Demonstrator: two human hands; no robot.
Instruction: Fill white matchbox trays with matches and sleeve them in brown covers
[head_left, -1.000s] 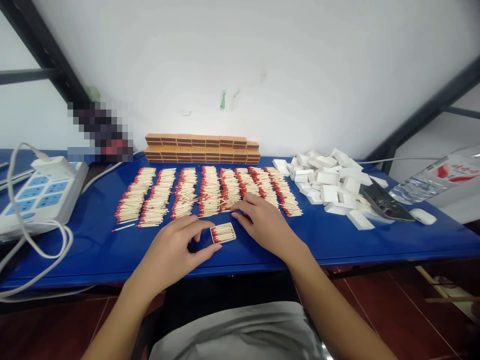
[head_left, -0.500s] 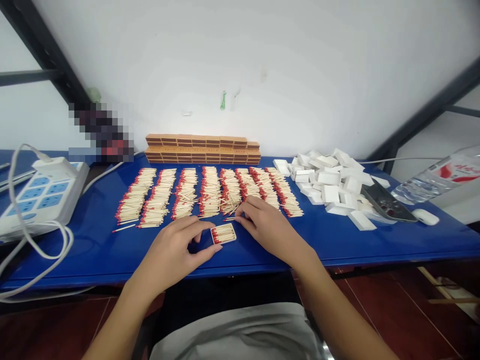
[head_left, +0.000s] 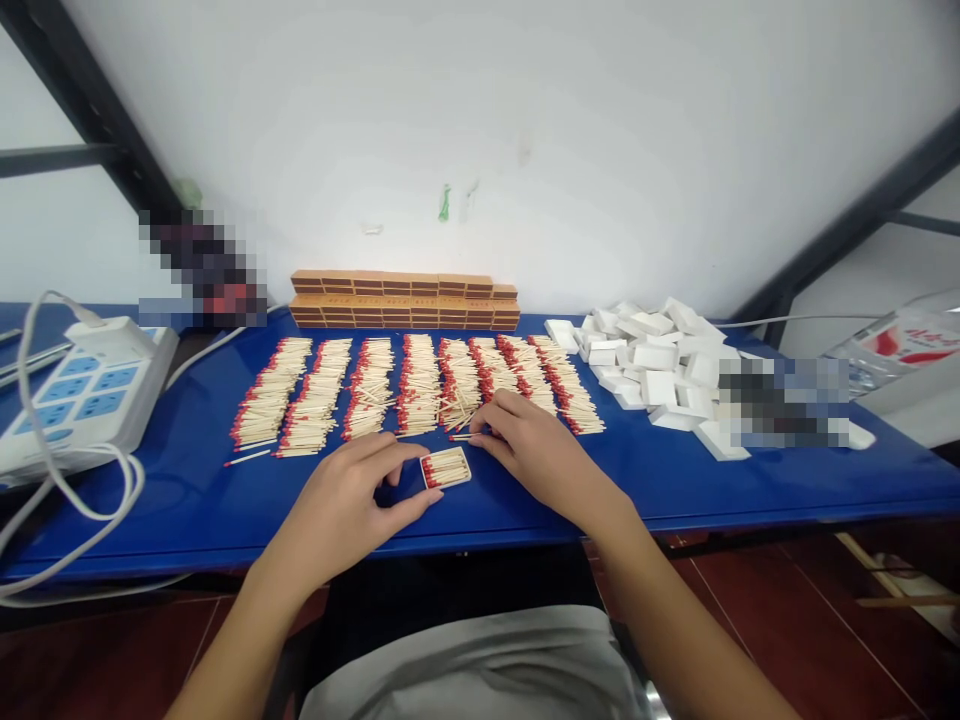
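Filling seemingly needs alignment: part-open left hand (head_left: pixel 352 495) holds a white rectangular tray (head_left: pixel 467 466) near the front edge (head_left: pixel 487 538), right hand (head_left: pixel 532 440) pinches one red-headed wooden match (head_left: pixel 460 437).

My left hand (head_left: pixel 354 490) holds a white tray (head_left: pixel 468 466) of matches (head_left: pixel 447 467) by its left end — red heads that side — while my right hand (head_left: pixel 536 445) pinches a match (head_left: pixel 460 437) just beyond it. Eight match rows (head_left: pixel 418 385) cross the blue table (head_left: pixel 540 515), stacked matchboxes (head_left: pixel 405 305) behind, white boxes (head_left: pixel 658 355) heaped right.

no text legible; print on stacked matchboxes (head_left: pixel 405 301) too small, red lettering on bottle label (head_left: pixel 909 345) unclear
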